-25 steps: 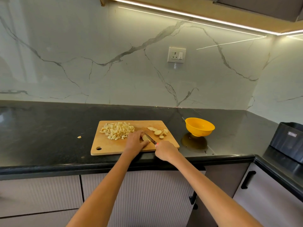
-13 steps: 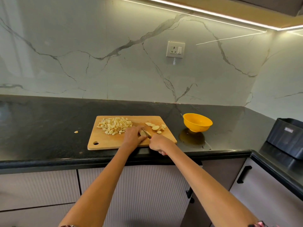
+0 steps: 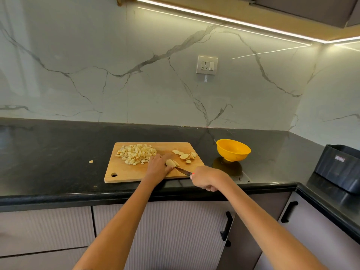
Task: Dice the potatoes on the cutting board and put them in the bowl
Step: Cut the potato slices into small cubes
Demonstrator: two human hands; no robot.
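Knife (image 3: 183, 171) gripped in right hand (image 3: 204, 178), blade beside potato slices (image 3: 171, 163) pinned by left hand (image 3: 158, 167) on cutting board (image 3: 124, 172); diced pile (image 3: 136, 153) left, yellow bowl (image 3: 233, 150) right.

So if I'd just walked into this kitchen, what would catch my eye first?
Probably the bright yellow bowl on the black counter, just right of the wooden cutting board. Next, the pile of diced potato at the board's back left. At the front, the left hand holds potato slices while the right hand grips a knife pointed at them.
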